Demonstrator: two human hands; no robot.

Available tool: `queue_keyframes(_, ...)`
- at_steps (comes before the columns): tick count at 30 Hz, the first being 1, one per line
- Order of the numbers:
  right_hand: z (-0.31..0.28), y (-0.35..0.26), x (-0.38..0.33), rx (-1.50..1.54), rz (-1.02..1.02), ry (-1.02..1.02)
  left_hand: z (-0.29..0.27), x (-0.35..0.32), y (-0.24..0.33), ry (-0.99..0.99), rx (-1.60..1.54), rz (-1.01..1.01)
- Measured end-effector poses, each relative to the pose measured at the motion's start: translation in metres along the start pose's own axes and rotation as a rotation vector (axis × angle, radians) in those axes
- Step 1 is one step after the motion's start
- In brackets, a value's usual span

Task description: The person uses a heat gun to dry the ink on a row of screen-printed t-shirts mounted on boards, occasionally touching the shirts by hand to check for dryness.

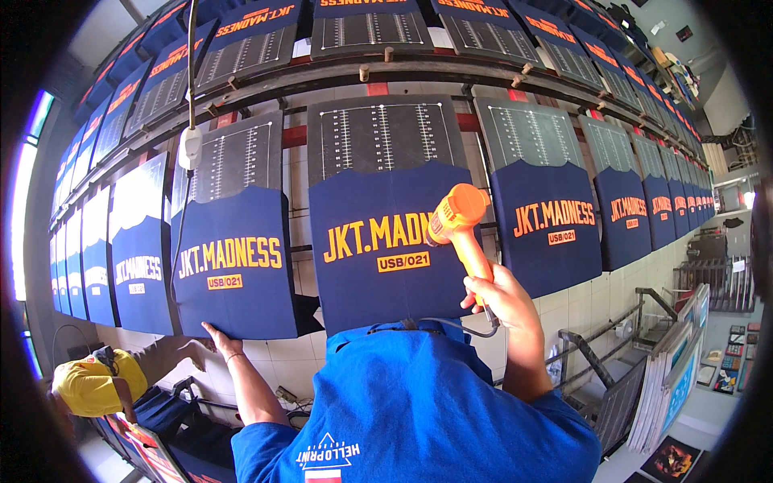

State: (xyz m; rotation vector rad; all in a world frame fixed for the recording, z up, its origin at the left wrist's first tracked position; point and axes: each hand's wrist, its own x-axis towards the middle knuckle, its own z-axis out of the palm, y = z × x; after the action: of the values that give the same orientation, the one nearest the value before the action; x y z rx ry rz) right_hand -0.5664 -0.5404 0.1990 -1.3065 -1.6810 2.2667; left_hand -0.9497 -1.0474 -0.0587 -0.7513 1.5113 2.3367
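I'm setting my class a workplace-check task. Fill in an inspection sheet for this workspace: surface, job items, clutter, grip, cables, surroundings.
Surface: rows of dark boards with white ruled markings, partly covered by fabric.
Job items: navy fabric pieces with yellow-to-orange print; an orange handheld tool above the central one, partly hiding its print.
Clutter: flat panels stacked at right; dark cloth at lower left.
Grip: right hand closed around the tool's handle; left hand open at a neighbouring piece's lower edge, contact unclear.
Cables: black cord from the handle; another cable hangs at left with a white connector.
Surroundings: person in yellow at lower left.
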Motion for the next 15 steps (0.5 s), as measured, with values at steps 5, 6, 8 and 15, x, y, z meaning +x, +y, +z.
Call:
queue_keyframes(5, 0.0, -0.005, 0.027, -0.035, -0.054, 0.006, 0.0, 0.0, 0.002, -0.007, -0.027, -0.018)
queue_keyframes(6, 0.0, -0.007, 0.032, -0.024, -0.068, 0.01, -0.002, 0.001, 0.002, -0.007, -0.023, -0.01)
queue_keyframes(8, 0.001, -0.011, 0.039, -0.003, -0.095, 0.022, -0.005, 0.003, 0.002, -0.003, -0.009, 0.001)
queue_keyframes(15, 0.002, -0.016, 0.031, 0.0, -0.045, -0.01, -0.007, 0.005, 0.0, 0.013, 0.022, -0.004)
